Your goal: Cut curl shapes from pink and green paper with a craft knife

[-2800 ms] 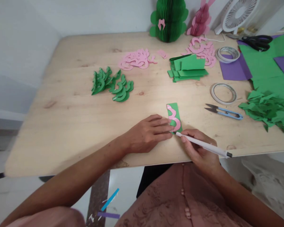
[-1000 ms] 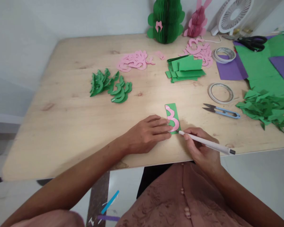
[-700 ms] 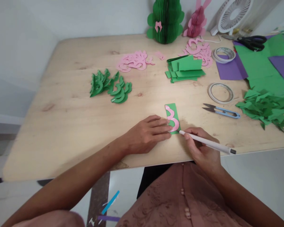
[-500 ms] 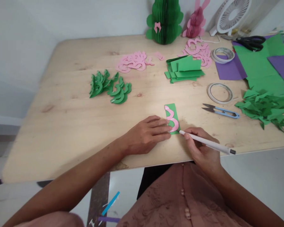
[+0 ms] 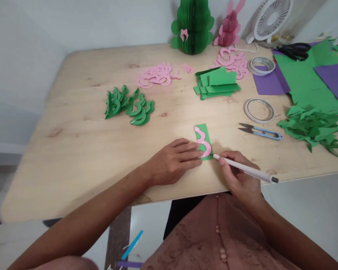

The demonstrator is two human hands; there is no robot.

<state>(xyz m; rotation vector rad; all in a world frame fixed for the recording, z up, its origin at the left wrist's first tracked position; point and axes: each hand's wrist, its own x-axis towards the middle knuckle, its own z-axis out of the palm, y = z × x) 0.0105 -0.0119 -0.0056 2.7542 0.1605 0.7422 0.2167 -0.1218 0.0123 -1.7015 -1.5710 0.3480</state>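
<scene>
Near the table's front edge lies a small green paper rectangle (image 5: 202,129) with a curvy pink paper cutout (image 5: 206,149) on top of it. My left hand (image 5: 174,161) lies flat with its fingers stretched out, the fingertips pressing on the left side of both papers. In my right hand (image 5: 240,174) is a white pen (image 5: 248,169), gripped between thumb and fingers. Its tip meets the green paper's right edge, close beside the pink cutout's lower curve.
Blue thread snips (image 5: 263,132), a tape roll (image 5: 259,110) and green scraps (image 5: 312,125) lie to the right. Green strips (image 5: 218,82), pink cutouts (image 5: 157,75) and green cutouts (image 5: 129,105) sit farther back. Behind stand a green honeycomb paper figure (image 5: 193,28), a pink one (image 5: 228,28) and a white fan (image 5: 273,18).
The camera view has shifted slightly, so everything on the table appears a little to the left. Both hands, the pen and the papers keep nearly the same positions relative to each other.
</scene>
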